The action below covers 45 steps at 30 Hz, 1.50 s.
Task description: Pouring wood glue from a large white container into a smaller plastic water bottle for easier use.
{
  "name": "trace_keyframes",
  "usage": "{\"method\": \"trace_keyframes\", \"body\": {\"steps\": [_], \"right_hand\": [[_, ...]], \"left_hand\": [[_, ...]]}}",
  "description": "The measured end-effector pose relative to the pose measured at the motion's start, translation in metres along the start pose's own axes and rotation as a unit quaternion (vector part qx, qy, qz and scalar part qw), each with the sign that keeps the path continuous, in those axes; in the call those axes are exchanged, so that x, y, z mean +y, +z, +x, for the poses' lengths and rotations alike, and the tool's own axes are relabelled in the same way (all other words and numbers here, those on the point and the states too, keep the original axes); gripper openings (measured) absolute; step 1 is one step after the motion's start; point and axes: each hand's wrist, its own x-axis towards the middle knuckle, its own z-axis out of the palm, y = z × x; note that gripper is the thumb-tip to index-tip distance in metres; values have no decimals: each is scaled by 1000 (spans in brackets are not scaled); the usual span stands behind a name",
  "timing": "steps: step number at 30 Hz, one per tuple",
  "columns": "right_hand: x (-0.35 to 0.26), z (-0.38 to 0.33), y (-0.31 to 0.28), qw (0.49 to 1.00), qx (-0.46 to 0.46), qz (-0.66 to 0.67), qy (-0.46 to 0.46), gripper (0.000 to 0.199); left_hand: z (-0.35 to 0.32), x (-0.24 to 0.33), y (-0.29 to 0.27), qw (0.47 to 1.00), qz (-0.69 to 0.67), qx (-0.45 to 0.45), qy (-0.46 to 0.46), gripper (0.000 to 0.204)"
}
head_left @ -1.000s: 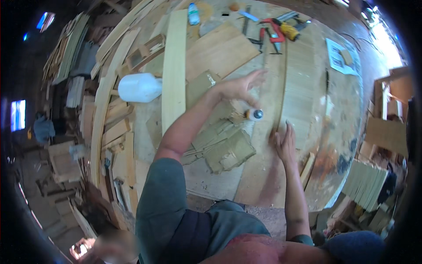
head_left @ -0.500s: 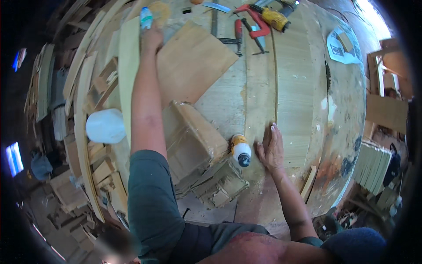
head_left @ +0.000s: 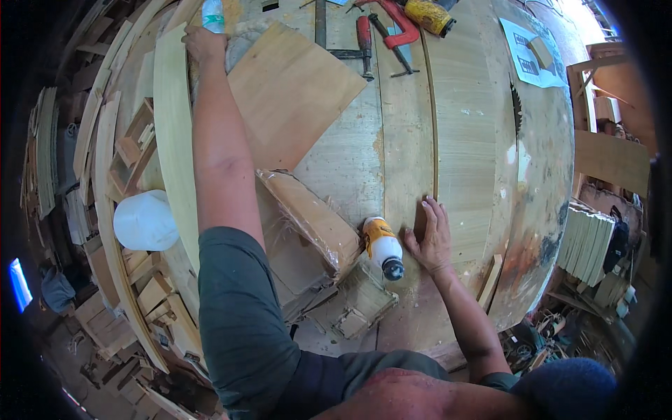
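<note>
At the far left of the worktable, my left hand (head_left: 205, 46) closes its fingers over the edge of a long pale wooden board (head_left: 172, 112). A clear plastic bottle (head_left: 213, 17) stands just beyond that hand, and a greyish cloth-like bundle (head_left: 243, 38) is beside it. Flat on the tabletop rests my right hand (head_left: 432, 239), fingers spread, holding nothing. A white bottle (head_left: 382, 246) with an orange-yellow label and dark cap is just left of it. Between my arms sits a worn cardboard box (head_left: 308, 227) with clear tape. Past it lies a square plywood sheet (head_left: 290, 91).
Red clamps (head_left: 401, 26) and a yellow power tool (head_left: 428, 17) occupy the far side. A toothed saw blade (head_left: 516, 108) protrudes from the tabletop at right, near a paper sheet (head_left: 521, 56) bearing a wood block. Leftward are a translucent jug (head_left: 146, 220) and wood offcuts (head_left: 155, 290).
The view has shifted slightly. My left hand has moved left past the clear bottle to the pale board's edge, and the board appears shifted left. My right hand stays flat on the table.
</note>
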Motion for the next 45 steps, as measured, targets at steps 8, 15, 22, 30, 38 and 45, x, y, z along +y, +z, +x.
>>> {"method": "trace_keyframes", "body": {"steps": [8, 15, 22, 30, 38, 45], "right_hand": [[-6, 4, -3, 1000, 10, -8, -3, 61], [-2, -6, -12, 1000, 21, 15, 1, 68], [0, -30, -34, 988, -8, 151, -23, 79], [-12, -207, -107, 988, 1, 152, 37, 76], [54, -438, -128, 967, 70, 127, 211, 57], [31, -559, -136, 894, 202, 171, 362, 42]], "left_hand": [[5, -36, -87, 798, -485, -272, -232, 36], [-59, -37, -268, 670, -669, -313, -78, 38], [-112, -39, -448, 597, -797, -87, 19, 47], [-165, -9, -594, 396, -903, -130, 102, 49], [-197, 65, -651, 294, -918, -175, 198, 46], [-284, 166, -656, 194, -935, -278, 106, 36]]}}
